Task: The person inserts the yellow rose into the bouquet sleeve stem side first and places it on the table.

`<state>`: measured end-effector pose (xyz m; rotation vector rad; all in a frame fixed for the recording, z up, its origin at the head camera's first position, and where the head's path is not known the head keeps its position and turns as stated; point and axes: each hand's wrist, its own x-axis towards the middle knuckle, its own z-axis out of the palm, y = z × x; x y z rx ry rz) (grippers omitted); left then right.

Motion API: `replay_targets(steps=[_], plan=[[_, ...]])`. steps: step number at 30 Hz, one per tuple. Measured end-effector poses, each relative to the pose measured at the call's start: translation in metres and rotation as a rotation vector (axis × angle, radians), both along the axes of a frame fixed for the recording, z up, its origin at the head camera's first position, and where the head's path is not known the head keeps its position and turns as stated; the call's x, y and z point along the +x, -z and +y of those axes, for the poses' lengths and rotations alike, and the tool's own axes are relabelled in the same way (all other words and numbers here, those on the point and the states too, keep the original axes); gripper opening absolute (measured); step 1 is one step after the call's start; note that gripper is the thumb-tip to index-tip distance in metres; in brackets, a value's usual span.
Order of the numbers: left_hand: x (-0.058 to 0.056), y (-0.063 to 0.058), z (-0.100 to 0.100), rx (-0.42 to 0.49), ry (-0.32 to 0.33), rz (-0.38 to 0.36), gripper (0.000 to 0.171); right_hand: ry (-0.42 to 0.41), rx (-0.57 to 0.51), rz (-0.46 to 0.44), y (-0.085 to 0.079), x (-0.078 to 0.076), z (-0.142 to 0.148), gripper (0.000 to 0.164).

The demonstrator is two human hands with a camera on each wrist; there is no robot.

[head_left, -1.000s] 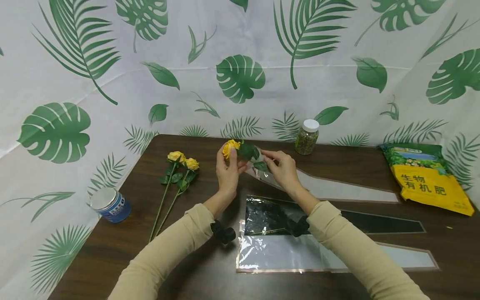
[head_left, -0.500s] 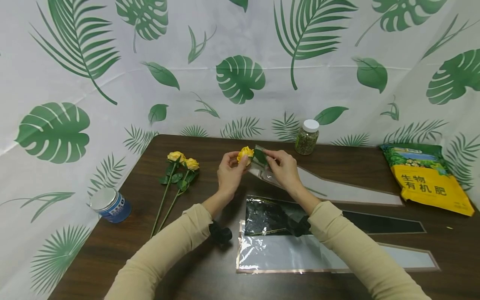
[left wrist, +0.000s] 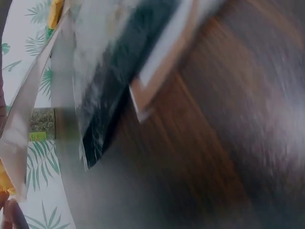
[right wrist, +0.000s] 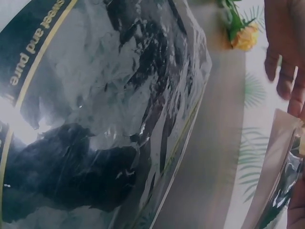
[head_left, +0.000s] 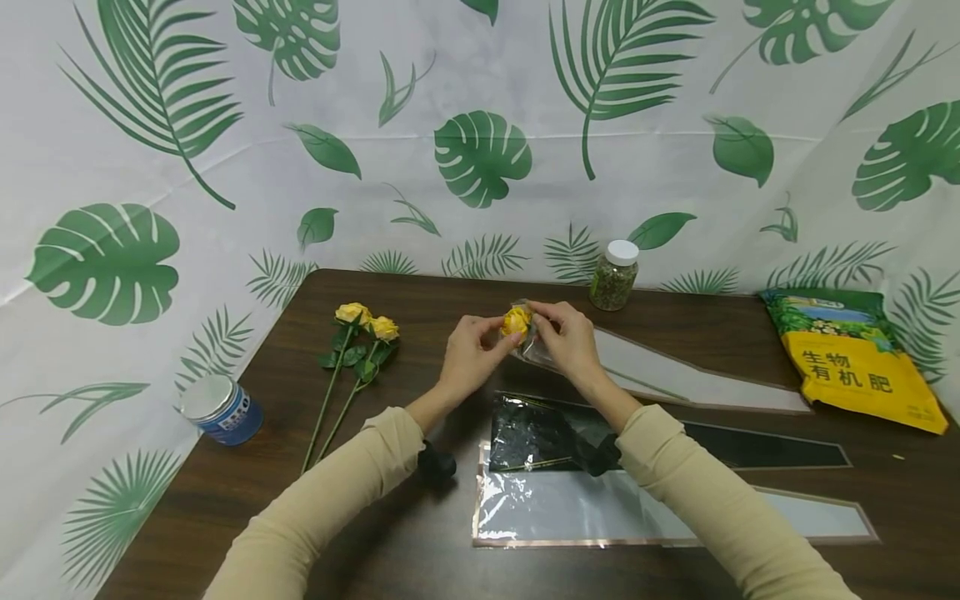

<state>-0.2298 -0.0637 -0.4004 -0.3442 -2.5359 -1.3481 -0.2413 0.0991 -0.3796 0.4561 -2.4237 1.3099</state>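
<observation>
Above the back of the table, my left hand (head_left: 471,354) pinches the yellow bloom of a rose (head_left: 517,322) between thumb and fingers. My right hand (head_left: 567,337) grips the mouth of a clear and white flower sleeve (head_left: 675,379). The rose's green stem (head_left: 645,385) runs down inside the sleeve toward the right, while the bloom sits at the opening. In the left wrist view the sleeve's raised edge (left wrist: 16,148) stands beside the yellow petals (left wrist: 5,181). The right wrist view shows green leaves (right wrist: 281,200) within the sleeve; the right palm hides part of it.
Two yellow roses (head_left: 352,354) lie at left, near a blue can (head_left: 221,408). A black sleeve (head_left: 765,443) overlaps another white sleeve (head_left: 600,508) in front of me. At the back stand a lidded jar (head_left: 613,279) and, right, a yellow fertilizer bag (head_left: 855,358).
My left hand has moved right with the rose, and its leaves have slid into the sleeve. The stem reaches further down inside. The right hand stays at the sleeve's mouth.
</observation>
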Motion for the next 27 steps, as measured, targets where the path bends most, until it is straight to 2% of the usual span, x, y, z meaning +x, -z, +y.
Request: replay_targets(steps=[5, 12, 17, 23, 27], plan=[[0.0015, -0.0014, 0.0003, -0.11, 0.04, -0.022, 0.051, -0.017, 0.012, -0.005, 0.0019, 0.0, 0.0008, 0.024], [0.0028, -0.0019, 0.0013, -0.125, 0.072, -0.051, 0.054, -0.025, -0.011, -0.002, 0.0039, -0.0002, 0.0012, 0.024], [0.0028, -0.0011, 0.003, -0.153, 0.068, -0.039, 0.058, -0.037, -0.024, 0.01, 0.0039, -0.0003, 0.0012, 0.024], [0.002, -0.0013, 0.0069, -0.237, 0.048, -0.034, 0.063, -0.028, -0.025, 0.012, 0.0042, -0.0008, 0.001, 0.024], [0.0013, -0.0009, 0.0092, -0.238, 0.046, -0.04, 0.058, -0.022, -0.011, 0.021, 0.0047, -0.0012, 0.0016, 0.023]])
